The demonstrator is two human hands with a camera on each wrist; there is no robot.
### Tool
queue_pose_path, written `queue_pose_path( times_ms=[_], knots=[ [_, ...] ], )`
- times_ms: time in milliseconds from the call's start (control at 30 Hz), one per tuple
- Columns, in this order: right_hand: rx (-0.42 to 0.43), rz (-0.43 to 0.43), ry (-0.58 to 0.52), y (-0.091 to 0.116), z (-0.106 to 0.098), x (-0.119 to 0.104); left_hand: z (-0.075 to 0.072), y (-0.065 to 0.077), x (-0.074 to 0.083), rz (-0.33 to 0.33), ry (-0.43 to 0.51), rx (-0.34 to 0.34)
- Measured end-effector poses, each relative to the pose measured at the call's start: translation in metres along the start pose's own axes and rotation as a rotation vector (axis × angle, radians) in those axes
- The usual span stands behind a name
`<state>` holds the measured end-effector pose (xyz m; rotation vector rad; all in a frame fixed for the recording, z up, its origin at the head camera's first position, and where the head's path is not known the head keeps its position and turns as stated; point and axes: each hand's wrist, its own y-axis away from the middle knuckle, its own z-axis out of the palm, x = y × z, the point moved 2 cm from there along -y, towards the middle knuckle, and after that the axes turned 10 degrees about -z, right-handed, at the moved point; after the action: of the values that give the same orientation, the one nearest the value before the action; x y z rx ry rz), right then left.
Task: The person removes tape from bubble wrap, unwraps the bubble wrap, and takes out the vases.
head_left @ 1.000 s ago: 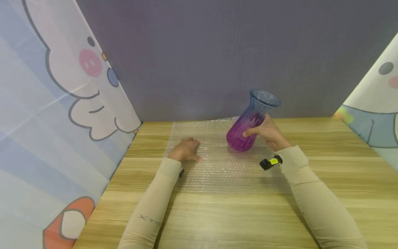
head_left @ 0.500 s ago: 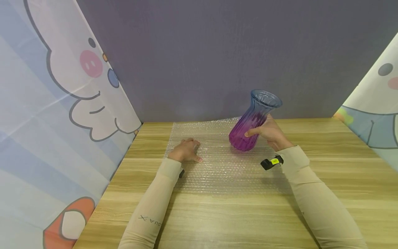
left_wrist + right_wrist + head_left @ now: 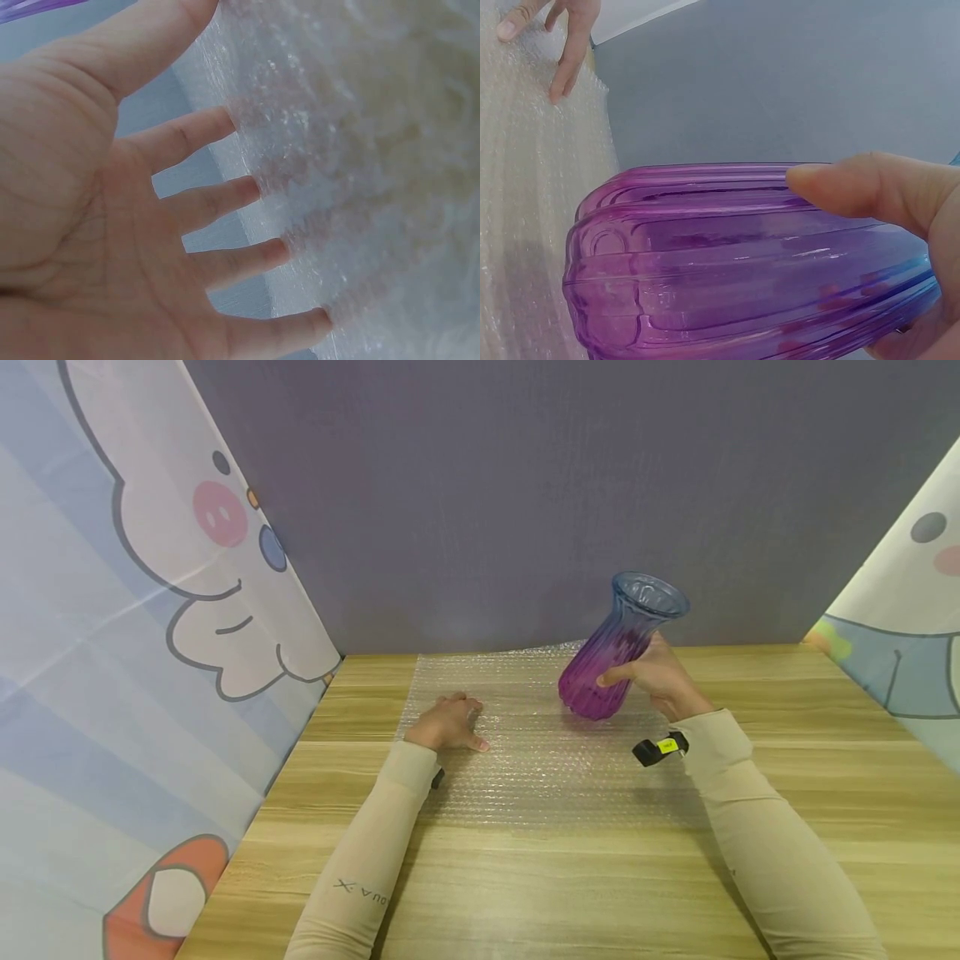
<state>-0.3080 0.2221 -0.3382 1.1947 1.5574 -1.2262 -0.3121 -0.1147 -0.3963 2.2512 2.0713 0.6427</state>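
Observation:
A ribbed glass vase (image 3: pixel 609 664), purple at its base and blue at its flared rim, leans to the right above a sheet of bubble wrap (image 3: pixel 517 777). My right hand (image 3: pixel 660 681) grips its body, thumb across the front; the right wrist view shows the fingers behind through the glass. Under the vase's base (image 3: pixel 607 277) the bubble wrap lies flat. On the sheet's left part rests my left hand (image 3: pixel 447 723), fingers spread. The left wrist view shows its fingertips (image 3: pixel 271 253) touching the bubble wrap's surface, with nothing gripped.
The wood-grain table (image 3: pixel 555 893) extends around the sheet on all sides but the back. A grey wall (image 3: pixel 495 502) rises at the table's far edge. Printed cartoon panels (image 3: pixel 135 610) flank the left and right sides.
My right hand has carried the vase slightly to the right and a little upward, still tilted. My left hand has stayed in place on the bubble wrap.

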Motion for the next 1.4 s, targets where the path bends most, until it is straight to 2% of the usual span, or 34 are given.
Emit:
queue_pose_path(
  times_ms=[467, 833, 1133, 1400],
  knots=[
    [0.029, 0.011, 0.02, 0.0, -0.006, 0.001, 0.0, 0.0, 0.0, 0.002, -0.001, 0.0],
    [0.041, -0.008, -0.017, -0.002, -0.011, 0.0, 0.0, -0.001, 0.0, 0.003, 0.009, 0.001],
    [0.06, -0.017, 0.012, -0.003, -0.014, 0.001, 0.0, -0.002, -0.001, 0.004, 0.009, -0.002],
    [0.08, 0.014, 0.02, -0.002, -0.018, -0.001, -0.001, -0.002, -0.001, 0.005, -0.003, 0.0]
  ],
)
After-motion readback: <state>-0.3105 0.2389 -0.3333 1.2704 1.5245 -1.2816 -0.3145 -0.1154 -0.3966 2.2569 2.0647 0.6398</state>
